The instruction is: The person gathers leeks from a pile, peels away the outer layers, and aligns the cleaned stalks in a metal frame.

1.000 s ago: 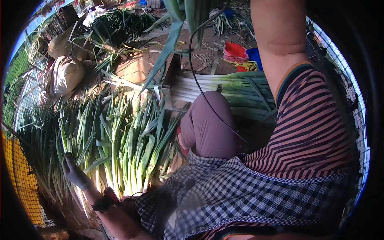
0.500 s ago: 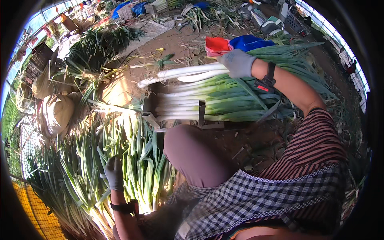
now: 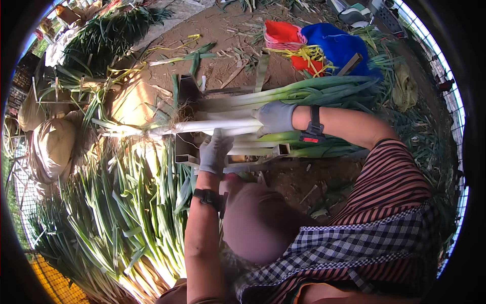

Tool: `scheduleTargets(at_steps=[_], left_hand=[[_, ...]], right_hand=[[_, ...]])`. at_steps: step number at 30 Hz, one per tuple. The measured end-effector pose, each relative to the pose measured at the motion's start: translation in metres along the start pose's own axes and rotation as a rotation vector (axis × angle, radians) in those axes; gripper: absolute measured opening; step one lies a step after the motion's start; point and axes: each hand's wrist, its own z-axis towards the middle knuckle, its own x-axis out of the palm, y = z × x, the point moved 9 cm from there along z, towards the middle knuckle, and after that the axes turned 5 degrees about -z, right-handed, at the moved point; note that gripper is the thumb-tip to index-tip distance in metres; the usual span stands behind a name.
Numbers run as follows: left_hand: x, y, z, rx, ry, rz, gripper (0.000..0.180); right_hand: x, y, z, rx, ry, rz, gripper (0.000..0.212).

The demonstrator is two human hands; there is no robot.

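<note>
My right hand (image 3: pixel 276 116), in a grey glove, is closed round a few long green onions (image 3: pixel 223 124). Their white stems point left, and the bushy roots stick out past the end of a metal frame (image 3: pixel 186 159). More green onions (image 3: pixel 298 92) lie in the frame under and beside them, leaves to the right. My left hand (image 3: pixel 214 152), also gloved, is at the white stems near the root end. Its fingers are stretched up and apart, against or just in front of the stems; the exact contact is hard to see.
A large heap of green onions (image 3: pixel 116 213) lies at the left, by a pale cloth bundle (image 3: pixel 53 147). Beyond the frame are a red net bag (image 3: pixel 283 35) and a blue one (image 3: pixel 336 48). My bent knee (image 3: pixel 258 218) is just before the frame.
My right hand has brought its green onions nearer and lower, over the frame. My left hand has left the heap and moved up and right to the white stems. The view has shifted too.
</note>
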Motion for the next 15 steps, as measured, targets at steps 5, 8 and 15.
scheduleTargets(at_steps=[5,8,15], left_hand=[[-0.038,0.034,0.031,0.034,0.0,-0.066,0.04],[-0.051,0.047,0.03,-0.02,0.022,-0.185,0.044],[-0.051,0.043,0.023,0.015,-0.023,-0.413,0.04]], right_hand=[[-0.009,-0.037,-0.007,0.092,-0.109,-0.015,0.052],[-0.017,-0.061,-0.033,0.154,-0.013,-0.028,0.047],[0.035,-0.077,-0.028,0.187,0.275,0.141,0.05]])
